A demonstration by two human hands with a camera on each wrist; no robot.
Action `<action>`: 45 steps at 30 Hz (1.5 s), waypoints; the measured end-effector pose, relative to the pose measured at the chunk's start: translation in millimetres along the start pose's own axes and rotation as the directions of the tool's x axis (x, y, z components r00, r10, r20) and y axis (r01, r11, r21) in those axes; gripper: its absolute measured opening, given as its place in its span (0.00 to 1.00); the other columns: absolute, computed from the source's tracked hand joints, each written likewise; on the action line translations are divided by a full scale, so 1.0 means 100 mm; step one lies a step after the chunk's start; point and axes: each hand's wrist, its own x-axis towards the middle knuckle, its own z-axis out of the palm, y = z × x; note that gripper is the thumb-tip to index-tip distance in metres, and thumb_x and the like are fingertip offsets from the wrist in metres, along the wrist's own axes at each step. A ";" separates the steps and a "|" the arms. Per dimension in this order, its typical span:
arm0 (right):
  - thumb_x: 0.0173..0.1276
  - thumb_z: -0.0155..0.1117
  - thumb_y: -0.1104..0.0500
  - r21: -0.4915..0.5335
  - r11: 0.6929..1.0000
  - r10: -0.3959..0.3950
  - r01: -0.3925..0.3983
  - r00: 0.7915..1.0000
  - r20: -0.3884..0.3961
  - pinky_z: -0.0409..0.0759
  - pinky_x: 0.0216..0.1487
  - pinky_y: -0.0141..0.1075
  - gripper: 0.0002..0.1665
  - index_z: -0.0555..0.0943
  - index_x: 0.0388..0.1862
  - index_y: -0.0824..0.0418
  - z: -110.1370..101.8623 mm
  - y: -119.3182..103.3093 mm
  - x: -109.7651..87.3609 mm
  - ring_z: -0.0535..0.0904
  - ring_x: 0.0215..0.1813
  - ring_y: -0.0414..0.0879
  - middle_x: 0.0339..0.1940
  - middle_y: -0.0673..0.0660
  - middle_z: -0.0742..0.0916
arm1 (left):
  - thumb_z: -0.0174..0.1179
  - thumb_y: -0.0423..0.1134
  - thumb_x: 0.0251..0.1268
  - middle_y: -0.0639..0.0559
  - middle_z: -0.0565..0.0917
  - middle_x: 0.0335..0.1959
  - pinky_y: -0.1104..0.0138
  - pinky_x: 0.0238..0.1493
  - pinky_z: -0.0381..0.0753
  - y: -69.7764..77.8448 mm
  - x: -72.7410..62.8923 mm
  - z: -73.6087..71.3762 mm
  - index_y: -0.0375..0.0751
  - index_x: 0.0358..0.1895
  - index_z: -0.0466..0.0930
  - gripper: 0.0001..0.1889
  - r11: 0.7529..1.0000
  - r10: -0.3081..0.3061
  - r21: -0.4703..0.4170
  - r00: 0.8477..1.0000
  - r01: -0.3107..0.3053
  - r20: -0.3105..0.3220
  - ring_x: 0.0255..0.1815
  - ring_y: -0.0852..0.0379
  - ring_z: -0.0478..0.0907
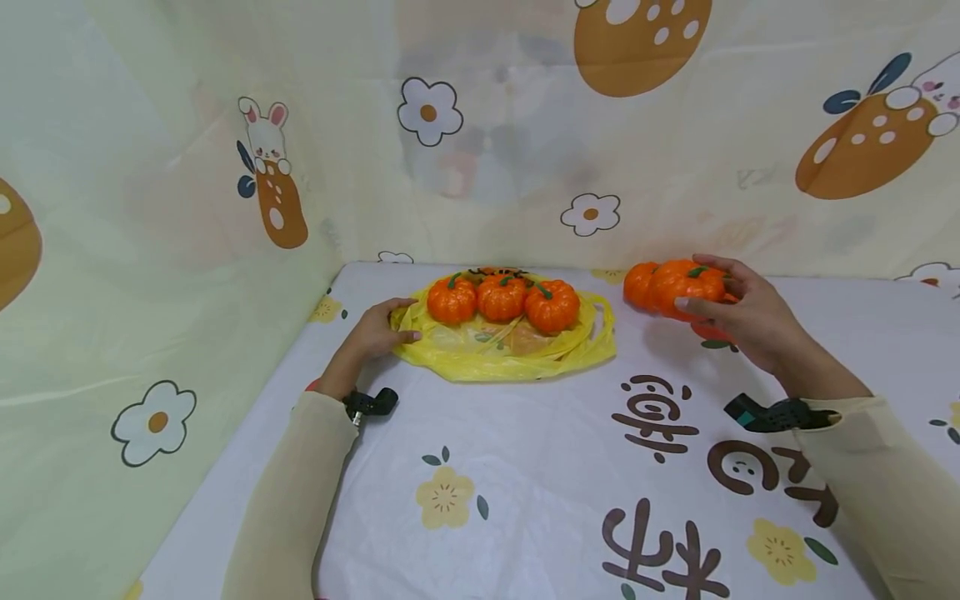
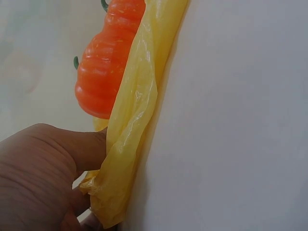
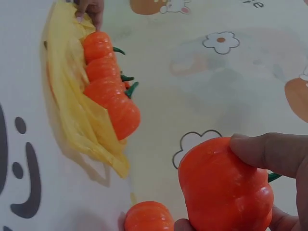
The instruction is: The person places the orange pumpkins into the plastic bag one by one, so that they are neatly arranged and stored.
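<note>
A yellow plastic bag [image 1: 480, 367] lies on the table with orange toy pumpkins [image 1: 552, 308] in a row on it, their stems green. At the bag's left end, my left hand [image 1: 375, 331] pinches its edge between thumb and fingers; the left wrist view shows the crumpled plastic [image 2: 132, 120] there. To the right, my right hand [image 1: 761, 321] holds another toy pumpkin [image 1: 684, 289] raised off the table. In the right wrist view the thumb lies across the top of this pumpkin [image 3: 224, 185], and some fingers are hidden behind it.
Another pumpkin [image 1: 639, 285] sits on the table behind the held one. Part of a red-orange thing [image 1: 708, 332] shows below the right hand. A patterned curtain [image 1: 510, 167] stands along the back and left. The tablecloth [image 1: 525, 467] carries printed flowers and lettering.
</note>
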 end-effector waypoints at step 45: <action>0.61 0.73 0.53 0.051 0.998 -0.048 0.035 0.959 0.280 0.75 0.66 0.51 0.46 0.62 0.75 0.47 1.33 -0.56 -0.22 0.68 0.67 0.61 0.75 0.62 0.64 | 0.67 0.46 0.62 0.43 0.61 0.77 0.46 0.79 0.51 -0.01 -0.03 -0.02 0.52 0.72 0.67 0.34 1.000 0.029 -0.002 1.000 -0.029 -0.009 0.79 0.42 0.54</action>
